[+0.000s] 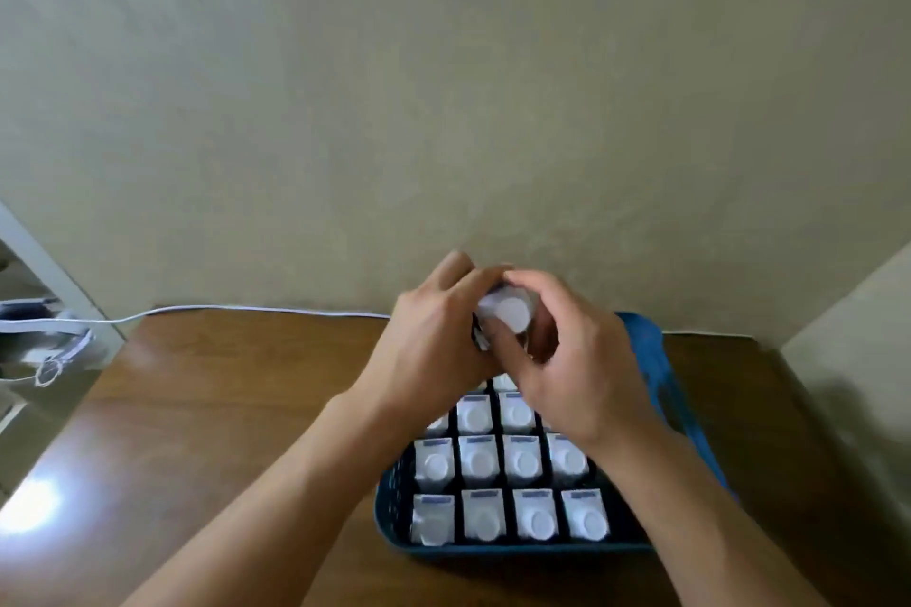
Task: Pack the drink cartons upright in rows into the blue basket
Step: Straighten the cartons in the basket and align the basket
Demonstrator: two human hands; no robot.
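Two bare forearms reach in from the near edge over a brown wooden table (207,409), where a blue basket (394,527) sits right of centre. Inside the basket, white-topped drink cartons (480,513) stand upright in tidy rows: four across the nearest row, four in the row behind it, and further rows partly hidden beneath the hands. Each visible top carries a round pale seal and a small blue label strip. The basket's right wall rises behind the right wrist and curves round toward the far end.

Above the far half of the basket, the left hand (434,350) and the right hand (577,370) meet around a single carton (508,311), held clear above the packed rows and tipped so its round-sealed top faces the camera. The fingers of both hands are curled and clamped on that carton, the left gripping from the left side and the right wrapping its right side; motion blur softens the fingertips.

Beyond the table's far edge, a white cable (236,309) runs along the foot of a beige wall (443,89). At far left, blurred white and dark items lie beside a pale door frame.
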